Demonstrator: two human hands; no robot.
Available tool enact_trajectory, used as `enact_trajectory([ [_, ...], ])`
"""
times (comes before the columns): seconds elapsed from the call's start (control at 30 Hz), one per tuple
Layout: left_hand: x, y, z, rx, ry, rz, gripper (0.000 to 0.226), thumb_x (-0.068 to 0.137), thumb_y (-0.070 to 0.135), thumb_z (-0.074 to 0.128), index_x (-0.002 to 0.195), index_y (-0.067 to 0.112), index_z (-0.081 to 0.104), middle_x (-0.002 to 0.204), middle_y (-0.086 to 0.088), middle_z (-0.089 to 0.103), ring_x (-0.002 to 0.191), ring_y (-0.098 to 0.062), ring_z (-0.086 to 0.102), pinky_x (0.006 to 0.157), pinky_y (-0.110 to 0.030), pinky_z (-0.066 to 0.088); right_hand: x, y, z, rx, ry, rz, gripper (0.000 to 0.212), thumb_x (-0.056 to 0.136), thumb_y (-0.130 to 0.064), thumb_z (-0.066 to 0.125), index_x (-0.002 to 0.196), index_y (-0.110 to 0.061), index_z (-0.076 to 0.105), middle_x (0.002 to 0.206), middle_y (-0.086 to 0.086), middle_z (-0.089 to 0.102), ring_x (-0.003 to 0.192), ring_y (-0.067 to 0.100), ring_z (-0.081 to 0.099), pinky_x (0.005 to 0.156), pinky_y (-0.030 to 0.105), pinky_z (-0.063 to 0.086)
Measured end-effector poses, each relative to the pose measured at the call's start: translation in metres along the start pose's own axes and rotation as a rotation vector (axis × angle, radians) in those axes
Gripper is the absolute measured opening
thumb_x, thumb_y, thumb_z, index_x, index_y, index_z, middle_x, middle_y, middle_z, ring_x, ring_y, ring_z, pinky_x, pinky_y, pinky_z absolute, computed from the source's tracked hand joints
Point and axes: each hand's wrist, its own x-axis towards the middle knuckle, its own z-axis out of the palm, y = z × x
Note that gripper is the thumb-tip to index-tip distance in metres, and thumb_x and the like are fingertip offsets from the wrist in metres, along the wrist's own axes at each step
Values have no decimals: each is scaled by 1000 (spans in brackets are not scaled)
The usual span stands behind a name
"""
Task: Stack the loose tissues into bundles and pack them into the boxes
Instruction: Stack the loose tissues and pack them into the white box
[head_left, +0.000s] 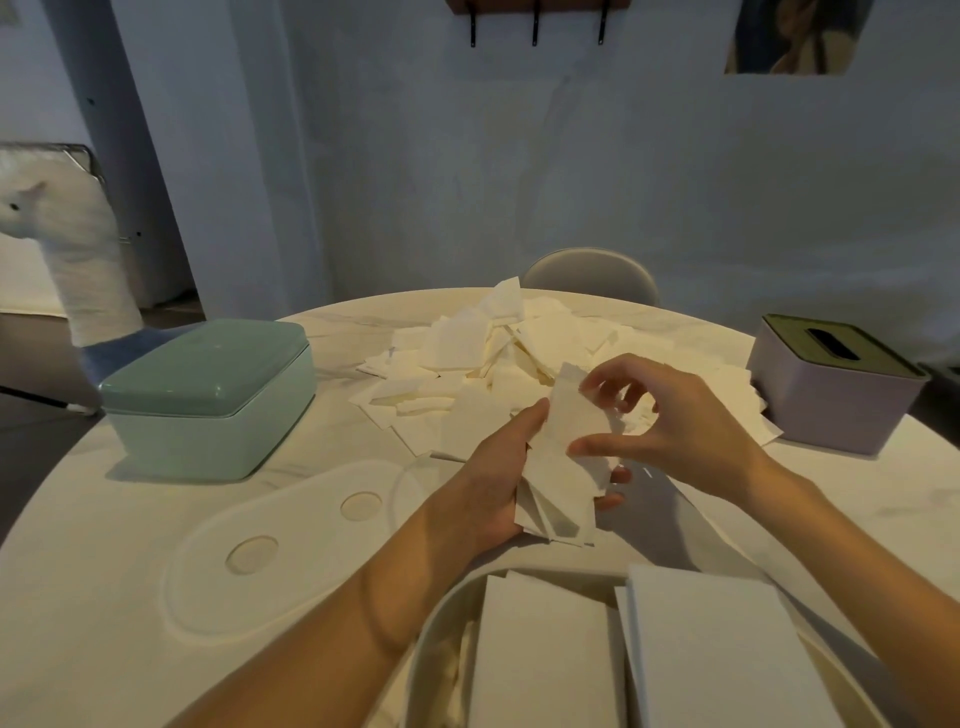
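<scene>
Your table (130, 597) fills the lower frame. Loose tissues (467, 353) are heaped at centre, far side. A lidded box (208, 395) sits at centre left; a slotted box (831, 384) at the right edge. Your left hand (498, 483) holds a bundle (563, 467) before the heap, your right hand (675, 415) on it. An open box (436, 623) with stacked tissues (540, 660) lies at bottom centre. A chair (589, 273) stands behind the table.

We have one view, worn on the head, looking forward and down across the table (130, 597) toward the wall (519, 156). The hands sit close below; no second view overlaps it.
</scene>
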Motion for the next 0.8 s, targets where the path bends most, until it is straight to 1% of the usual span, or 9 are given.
enact_trajectory([
  [0.17, -9, 4, 7, -33, -121, 34, 43, 100, 59, 51, 125, 27, 64, 110, -11, 77, 105, -32, 72, 90, -49, 60, 1, 3, 1, 37, -2, 15, 56, 60, -63, 76, 104, -30, 65, 98, -15, 65, 84, 14, 60, 69, 16, 54],
  [0.3, -12, 2, 7, -80, -127, 248, 50, 100, 56, 56, 134, 19, 62, 129, -20, 68, 124, -41, 63, 108, -58, 48, 1, 3, 2, 12, -6, 7, 46, 64, -60, 74, 101, -32, 66, 97, -17, 63, 84, 11, 60, 66, 11, 48],
  [0.33, 3, 5, 1, -174, -22, 276, 56, 103, 53, 53, 141, 12, 57, 137, -24, 62, 132, -43, 56, 115, -55, 41, 1, 3, 1, 31, 6, -10, 41, 66, -57, 74, 99, -34, 65, 96, -19, 64, 85, 7, 61, 67, 9, 49],
  [0.37, 8, -2, -3, -385, -91, 342, 62, 107, 53, 44, 146, 6, 51, 142, -26, 57, 140, -42, 48, 123, -52, 30, 1, 3, 0, 49, 20, -27, 36, 69, -54, 74, 97, -34, 66, 94, -20, 66, 86, 4, 62, 68, 7, 50],
  [0.4, 13, -6, -5, -288, -87, 231, 66, 107, 58, 38, 147, 6, 49, 141, -24, 59, 143, -39, 46, 124, -51, 27, 1, 3, -2, 59, 31, -40, 30, 71, -51, 74, 95, -34, 67, 92, -19, 67, 85, 2, 63, 68, 7, 49],
  [0.43, 15, -8, 0, -154, -2, 307, 63, 104, 61, 41, 140, 11, 55, 131, -18, 67, 137, -35, 53, 118, -49, 39, 2, 3, -3, 61, 35, -46, 25, 73, -49, 73, 92, -33, 68, 89, -18, 68, 83, 2, 64, 68, 7, 49],
  [0.5, 10, -3, -2, -93, -51, 75, 56, 98, 63, 54, 133, 20, 61, 121, -12, 73, 119, -35, 68, 97, -52, 57, 2, 3, -6, 52, 52, -41, 23, 75, -48, 71, 92, -32, 70, 89, -17, 69, 81, 6, 65, 66, 9, 51],
  [0.63, 9, -2, -8, -75, -39, 87, 73, 89, 69, 63, 144, 23, 53, 136, -15, 66, 125, -39, 63, 101, -58, 54, 5, 1, -16, 92, 84, 30, 25, 79, -48, 67, 97, -31, 66, 98, -16, 69, 87, 5, 67, 75, 12, 55],
  [0.8, 3, 7, 2, 33, -46, 176, 46, 95, 63, 53, 113, 22, 63, 107, 0, 70, 97, -16, 71, 88, -33, 59, 5, -2, -20, 175, 109, 125, 29, 83, -44, 68, 104, -24, 69, 101, -11, 70, 92, 10, 68, 82, 23, 58],
])
